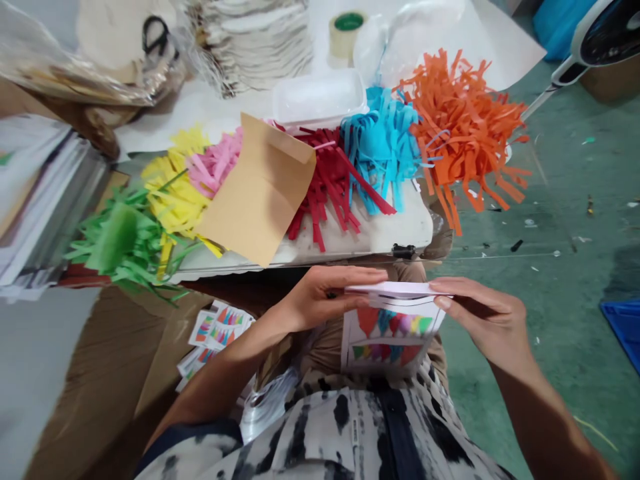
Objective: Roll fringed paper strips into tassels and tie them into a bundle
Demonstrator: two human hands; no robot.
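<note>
Between my two hands, above my lap, is a white printed packet (385, 337) with pictures of coloured tassels on its front. My left hand (330, 293) pinches its upper left edge between thumb and fingers. At the upper right corner my right hand (483, 310) grips it the same way. The top edge bulges slightly, with a narrow dark gap along it; what lies inside is hidden. Just beyond, a tan paper envelope (263, 193) lies tilted over tissue-paper tassels in green (120, 233), yellow (175, 187), pink (217, 160), dark red (330, 193), blue (383, 143) and orange (465, 127).
On the table stand a white plastic tray (320, 97), a tape roll (345, 37), a stack of whitish sheets (257, 43) and black-handled scissors (155, 37). A black clip (403, 251) grips the front edge. More printed packets (220, 330) lie in a cardboard box (110, 373) at left.
</note>
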